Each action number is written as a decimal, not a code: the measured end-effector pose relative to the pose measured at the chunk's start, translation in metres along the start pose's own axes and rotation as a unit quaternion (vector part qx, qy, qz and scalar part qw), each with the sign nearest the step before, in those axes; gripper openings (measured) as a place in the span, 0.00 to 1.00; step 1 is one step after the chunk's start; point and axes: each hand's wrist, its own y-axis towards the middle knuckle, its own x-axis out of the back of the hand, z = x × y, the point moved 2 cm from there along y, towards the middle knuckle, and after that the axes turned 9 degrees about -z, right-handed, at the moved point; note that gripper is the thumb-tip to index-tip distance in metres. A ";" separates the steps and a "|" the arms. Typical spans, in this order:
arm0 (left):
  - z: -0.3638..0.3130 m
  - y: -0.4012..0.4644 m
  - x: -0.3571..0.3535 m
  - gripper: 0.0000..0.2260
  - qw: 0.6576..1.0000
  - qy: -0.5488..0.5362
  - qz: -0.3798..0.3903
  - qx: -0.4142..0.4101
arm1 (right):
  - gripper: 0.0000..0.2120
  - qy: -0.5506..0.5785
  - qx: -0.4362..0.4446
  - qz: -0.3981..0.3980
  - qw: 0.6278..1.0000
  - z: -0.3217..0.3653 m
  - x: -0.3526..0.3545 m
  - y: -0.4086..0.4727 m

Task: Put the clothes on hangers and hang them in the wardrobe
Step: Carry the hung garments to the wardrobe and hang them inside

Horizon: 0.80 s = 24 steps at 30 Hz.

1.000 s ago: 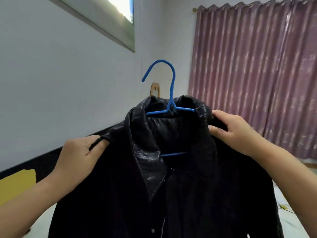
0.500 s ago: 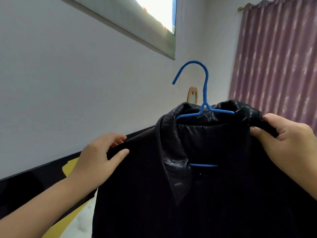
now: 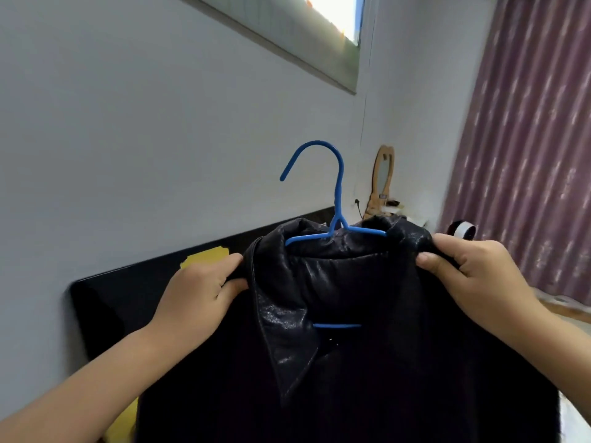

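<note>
A black leather jacket [image 3: 351, 362] hangs in front of me on a blue hanger [image 3: 337, 199], whose hook rises free above the collar. The hanger's lower bar shows through the jacket's open front. My left hand [image 3: 198, 292] grips the jacket's left shoulder beside the collar. My right hand [image 3: 473, 273] grips the right shoulder, with its fingers curled over the leather. No wardrobe is in view.
A grey wall with a high window [image 3: 319, 30] fills the left. A dark headboard [image 3: 134, 298] runs behind the jacket, with something yellow [image 3: 204, 255] at it. A small wooden mirror [image 3: 382, 180] stands in the corner. Purple curtains [image 3: 527, 155] cover the right.
My left hand has slid inward along the shoulder to the collar and now grips it. The jacket and hanger sit lower in view, and my view has swung, showing the corner mirror.
</note>
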 end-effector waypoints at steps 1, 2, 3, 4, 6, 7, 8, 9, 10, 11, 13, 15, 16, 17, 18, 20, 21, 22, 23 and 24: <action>-0.004 -0.005 0.008 0.25 1.000 0.010 0.002 -0.007 | 0.13 0.027 -0.004 0.007 1.000 0.004 0.001 -0.002; -0.009 -0.009 0.017 0.22 1.000 0.019 0.006 -0.011 | 0.14 0.056 -0.011 0.012 0.998 0.005 0.001 -0.004; -0.014 -0.014 0.025 0.18 1.000 0.027 0.006 -0.010 | 0.20 0.085 -0.022 0.018 0.996 0.006 0.002 -0.005; -0.019 -0.019 0.033 0.15 0.999 0.036 0.007 -0.002 | 0.29 0.103 -0.026 0.026 0.994 0.007 0.005 -0.005; -0.033 -0.030 0.048 0.13 0.999 0.050 0.000 0.013 | 0.44 0.108 -0.015 0.048 0.993 0.008 0.009 -0.007; -0.040 -0.035 0.054 0.14 0.998 0.057 -0.006 0.017 | 0.48 0.110 -0.002 0.068 0.992 0.007 0.012 -0.007; -0.049 -0.041 0.061 0.14 0.998 0.062 -0.007 0.025 | 0.50 0.116 0.014 0.091 0.989 0.008 0.016 -0.007; -0.058 -0.046 0.066 0.15 0.997 0.067 -0.010 0.039 | 0.51 0.128 0.030 0.104 0.986 0.008 0.019 -0.007; -0.067 -0.052 0.071 0.18 0.995 0.073 -0.010 0.059 | 0.51 0.142 0.042 0.113 0.982 0.009 0.023 -0.009; -0.076 -0.059 0.076 0.20 0.994 0.080 -0.010 0.078 | 0.51 0.161 0.042 0.119 0.979 0.009 0.026 -0.011; -0.095 -0.074 0.086 0.24 0.989 0.099 0.001 0.107 | 0.49 0.203 0.040 0.127 0.970 0.010 0.032 -0.017; -0.117 -0.092 0.098 0.23 0.983 0.111 0.017 0.146 | 0.47 0.251 0.038 0.143 0.957 0.015 0.037 -0.025; -0.128 -0.102 0.105 0.21 0.978 0.117 0.019 0.171 | 0.45 0.277 0.037 0.149 0.948 0.018 0.040 -0.029; -0.138 -0.114 0.112 0.20 0.973 0.127 0.019 0.192 | 0.42 0.299 0.041 0.154 0.941 0.023 0.042 -0.033; -0.149 -0.126 0.119 0.19 0.968 0.140 0.017 0.207 | 0.37 0.311 0.051 0.158 0.936 0.029 0.044 -0.039; -0.173 -0.151 0.134 0.15 0.960 0.170 0.010 0.222 | 0.26 0.314 0.061 0.172 0.932 0.042 0.047 -0.050; -0.186 -0.163 0.142 0.15 0.958 0.182 0.002 0.219 | 0.23 0.316 0.066 0.182 0.929 0.049 0.048 -0.056; -0.200 -0.174 0.149 0.16 0.957 0.190 -0.008 0.218 | 0.22 0.322 0.074 0.191 0.924 0.058 0.050 -0.063; -0.214 -0.183 0.157 0.17 0.956 0.191 -0.020 0.220 | 0.21 0.326 0.084 0.200 0.920 0.067 0.052 -0.069; -0.227 -0.191 0.165 0.17 0.955 0.194 -0.034 0.223 | 0.20 0.332 0.097 0.207 0.915 0.078 0.055 -0.076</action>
